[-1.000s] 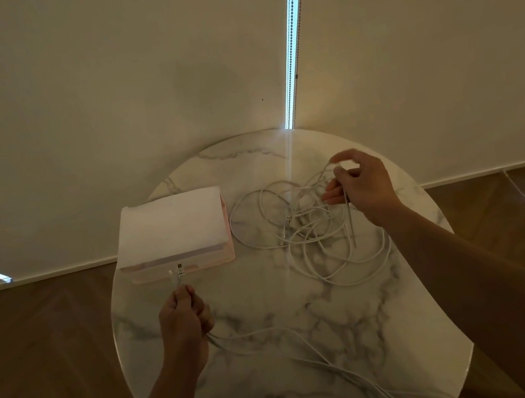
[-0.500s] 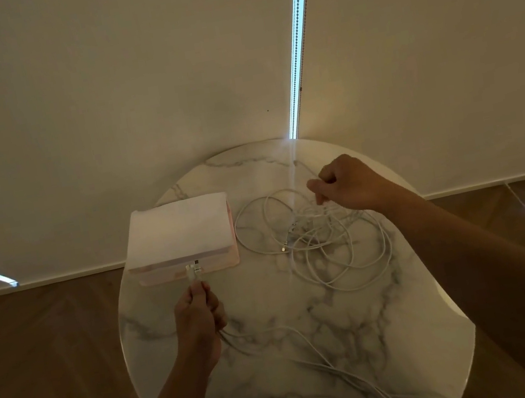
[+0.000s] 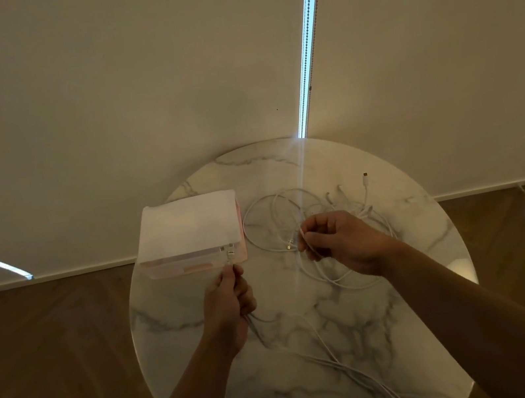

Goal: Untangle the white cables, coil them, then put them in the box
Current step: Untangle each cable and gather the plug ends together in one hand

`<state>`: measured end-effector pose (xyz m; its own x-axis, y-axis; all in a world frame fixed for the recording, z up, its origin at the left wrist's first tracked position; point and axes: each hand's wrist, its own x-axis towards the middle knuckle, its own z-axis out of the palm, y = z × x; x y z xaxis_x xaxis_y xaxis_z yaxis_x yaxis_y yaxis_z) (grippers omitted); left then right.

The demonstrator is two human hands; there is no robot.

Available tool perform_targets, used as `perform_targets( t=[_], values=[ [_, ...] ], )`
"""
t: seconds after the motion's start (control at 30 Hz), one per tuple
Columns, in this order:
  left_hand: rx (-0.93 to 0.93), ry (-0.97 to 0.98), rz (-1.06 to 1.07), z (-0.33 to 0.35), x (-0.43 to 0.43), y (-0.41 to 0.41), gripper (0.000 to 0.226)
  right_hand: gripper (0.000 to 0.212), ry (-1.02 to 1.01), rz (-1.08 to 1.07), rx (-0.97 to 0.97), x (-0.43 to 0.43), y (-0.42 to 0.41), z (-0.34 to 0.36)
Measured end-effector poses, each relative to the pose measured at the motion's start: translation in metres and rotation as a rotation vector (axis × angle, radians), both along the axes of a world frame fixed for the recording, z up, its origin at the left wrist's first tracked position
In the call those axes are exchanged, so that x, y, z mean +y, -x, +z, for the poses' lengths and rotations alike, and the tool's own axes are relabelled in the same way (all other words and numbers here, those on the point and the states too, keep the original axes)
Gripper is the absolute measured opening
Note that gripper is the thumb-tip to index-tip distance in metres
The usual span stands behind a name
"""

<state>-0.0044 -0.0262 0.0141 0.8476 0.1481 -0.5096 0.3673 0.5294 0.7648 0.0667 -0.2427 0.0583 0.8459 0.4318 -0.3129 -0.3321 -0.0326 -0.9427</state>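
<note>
readable text: none | box point(image 3: 189, 228): top seems blank, light dim | white cables point(image 3: 288, 246): no markings legible

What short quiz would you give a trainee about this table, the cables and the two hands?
1. True or false: the white cables already lie coiled inside the box.
2. Which hand holds cable ends near the box's front? A) left B) right C) neither
3. Fill in: the tangled pile lies on the marble table, to the box's ____.
Key: 1 false. 2 A, the left hand; the right hand pinches a strand of the tangle. 3 right.
</note>
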Motion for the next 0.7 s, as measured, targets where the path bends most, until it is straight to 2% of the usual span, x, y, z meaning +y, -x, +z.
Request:
perform_targets(
  t=[0.1, 0.3, 0.7],
  values=[
    [-0.013, 0.006, -0.024, 0.004, -0.007, -0.002, 0.033, 0.008, 0.059, 0.025, -0.040, 0.007, 0.012, -0.002],
    [-0.014, -0.060, -0.037, 0.007, -0.020, -0.004, 0.033, 0.009, 0.322, 0.190, -0.173, 0.025, 0.040, -0.007],
    [-0.029, -0.131, -0.106, 0.010, -0.028, -0.003, 0.033, 0.012, 0.376, 0.183, -0.219, 0.033, 0.047, -0.018]
  ],
)
